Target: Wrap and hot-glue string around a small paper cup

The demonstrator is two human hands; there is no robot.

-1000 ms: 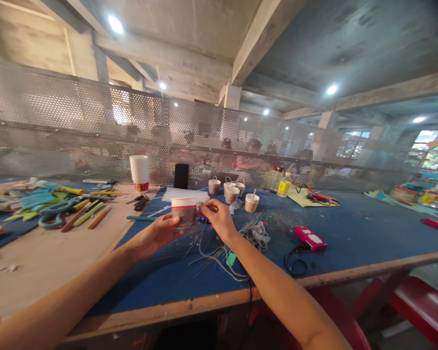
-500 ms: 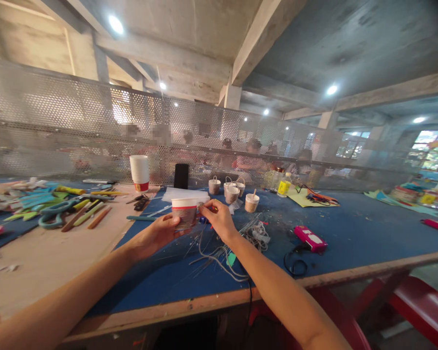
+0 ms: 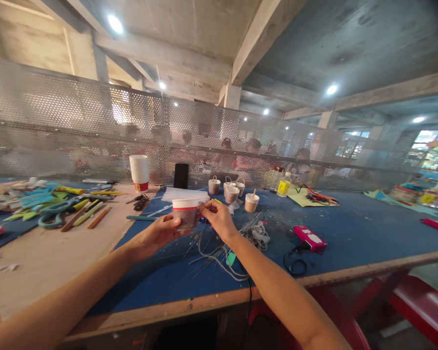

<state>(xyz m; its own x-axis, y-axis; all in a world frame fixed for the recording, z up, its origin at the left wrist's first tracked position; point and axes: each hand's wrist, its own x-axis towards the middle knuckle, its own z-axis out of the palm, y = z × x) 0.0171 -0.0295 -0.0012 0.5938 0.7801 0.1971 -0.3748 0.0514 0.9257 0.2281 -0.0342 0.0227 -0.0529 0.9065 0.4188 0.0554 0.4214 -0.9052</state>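
My left hand holds a paper cup upright above the blue table. Its rim is white with a red band, and something grey-brown, like wound cord, wraps its lower part. Against the cup's right side, my right hand is closed in a pinch; what lies between its fingertips is too small to make out, perhaps cord. Below and right of my hands lie grey cord in a loose tangle and thin clear strips. Several small cord-covered cups, some with loop handles, stand farther back.
Stacked paper cups and a black phone stand by the perforated metal screen. Scissors and craft tools lie on the left board. To the right are a yellow-labelled bottle and a magenta box with a black cable.
The cup has shifted very slightly in my left hand. My right hand stays pinched at its right side; the table things have not moved.
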